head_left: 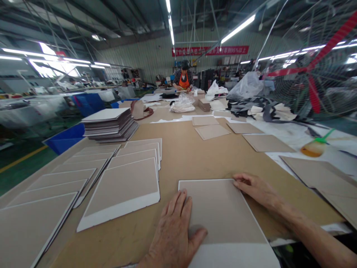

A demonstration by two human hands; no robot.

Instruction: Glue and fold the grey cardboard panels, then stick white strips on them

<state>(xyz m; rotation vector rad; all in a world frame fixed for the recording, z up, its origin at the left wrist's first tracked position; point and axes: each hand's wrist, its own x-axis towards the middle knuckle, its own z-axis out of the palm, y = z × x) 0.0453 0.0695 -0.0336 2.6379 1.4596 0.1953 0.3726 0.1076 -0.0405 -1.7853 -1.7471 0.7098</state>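
A flat beige panel (220, 212) with a thin white border and a wider white strip at its near end lies on the brown-covered table in front of me. My left hand (175, 227) rests flat along its left edge, fingers stretched and thumb spread over the surface. At the far right corner, my right hand (247, 184) has its fingertips bent together around the panel's edge. Just left of my left hand, a fanned row of similar panels (128, 178) with white strips overlaps. Farther left lies another overlapping row of panels (36, 219).
A tall stack of panels (108, 126) stands at the left edge, beside a blue bin (65, 138). Loose beige sheets (267, 143) lie on the right, near a bottle of amber liquid (314, 148). A large fan (312, 70) stands beyond. A co-worker (183, 77) works at the far end.
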